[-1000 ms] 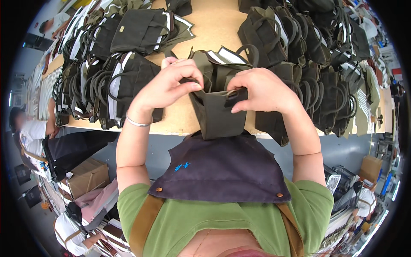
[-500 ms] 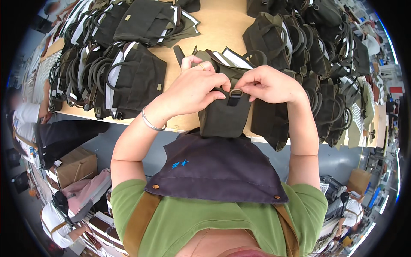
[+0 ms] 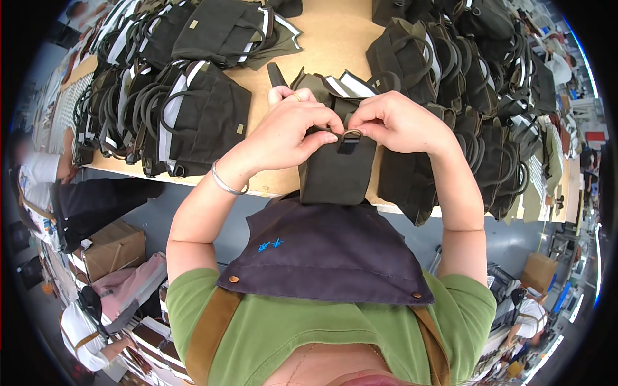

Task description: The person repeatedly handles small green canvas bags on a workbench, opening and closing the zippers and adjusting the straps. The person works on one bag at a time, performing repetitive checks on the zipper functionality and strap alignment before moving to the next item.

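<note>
In front of me a dark handbag (image 3: 338,179) stands at the table's near edge, its end panel facing me. A metal D-ring (image 3: 353,132) on a small black tab sits at the middle of that panel's top edge. My left hand (image 3: 283,134) pinches the edge just left of the ring, thumb against forefinger. On the other side, my right hand (image 3: 404,123) has its thumb and forefinger closed on the edge close to the ring. White-edged lining and a dark handle show beyond my fingers; the bag's inside is mostly hidden.
Rows of similar dark handbags (image 3: 209,119) crowd the wooden table (image 3: 335,29) on the left, and more bags (image 3: 405,61) stand close on the right. At far left a person (image 3: 42,183) stands by the table. A cardboard box (image 3: 116,252) sits below, left.
My right hand has shifted slightly left and up, its fingers nearer the ring. My left fingers have moved a little closer to the ring too.
</note>
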`<state>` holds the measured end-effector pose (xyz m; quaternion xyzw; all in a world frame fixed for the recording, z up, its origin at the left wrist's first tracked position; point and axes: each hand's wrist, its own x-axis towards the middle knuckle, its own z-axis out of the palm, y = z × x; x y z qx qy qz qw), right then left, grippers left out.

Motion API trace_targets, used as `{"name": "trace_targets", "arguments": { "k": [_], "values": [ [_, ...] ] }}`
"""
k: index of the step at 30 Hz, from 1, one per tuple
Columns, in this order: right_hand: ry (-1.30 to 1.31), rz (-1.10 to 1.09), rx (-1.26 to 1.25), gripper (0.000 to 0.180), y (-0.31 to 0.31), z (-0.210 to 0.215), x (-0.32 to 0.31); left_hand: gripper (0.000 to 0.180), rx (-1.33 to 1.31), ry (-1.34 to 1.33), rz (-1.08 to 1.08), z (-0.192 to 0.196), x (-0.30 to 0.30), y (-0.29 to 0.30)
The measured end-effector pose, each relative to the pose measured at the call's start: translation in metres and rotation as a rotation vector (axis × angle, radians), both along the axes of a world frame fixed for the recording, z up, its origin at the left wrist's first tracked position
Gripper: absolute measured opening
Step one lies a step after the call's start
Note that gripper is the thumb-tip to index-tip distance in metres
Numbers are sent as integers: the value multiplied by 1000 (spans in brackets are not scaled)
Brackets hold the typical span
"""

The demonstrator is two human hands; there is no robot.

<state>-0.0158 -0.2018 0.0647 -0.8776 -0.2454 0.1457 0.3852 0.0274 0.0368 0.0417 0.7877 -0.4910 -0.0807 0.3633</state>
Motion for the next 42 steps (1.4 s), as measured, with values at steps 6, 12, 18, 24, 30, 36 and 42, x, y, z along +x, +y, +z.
{"name": "trace_targets", "arguments": {
  "k": [6,12,18,24,30,36,42],
  "values": [
    [131,7,0,18,-3,18,0,13,-32,40,64,2,1,0],
    [95,64,22,20,-2,14,-5,8,-28,-31,48,-3,1,4],
    [-39,79,31,13,3,1,-5,5,-7,-80,93,0,-3,2],
    [23,84,94,10,7,0,-4,4,-7,-94,43,0,-1,3],
    [-89,77,69,12,10,-17,-5,6,-36,-181,14,-2,1,3],
    [-23,73,105,12,12,-15,-8,5,-53,-190,-14,-8,6,3],
    [-389,35,-61,12,28,14,-46,12,-88,-585,136,12,-39,13]
  ]
}}
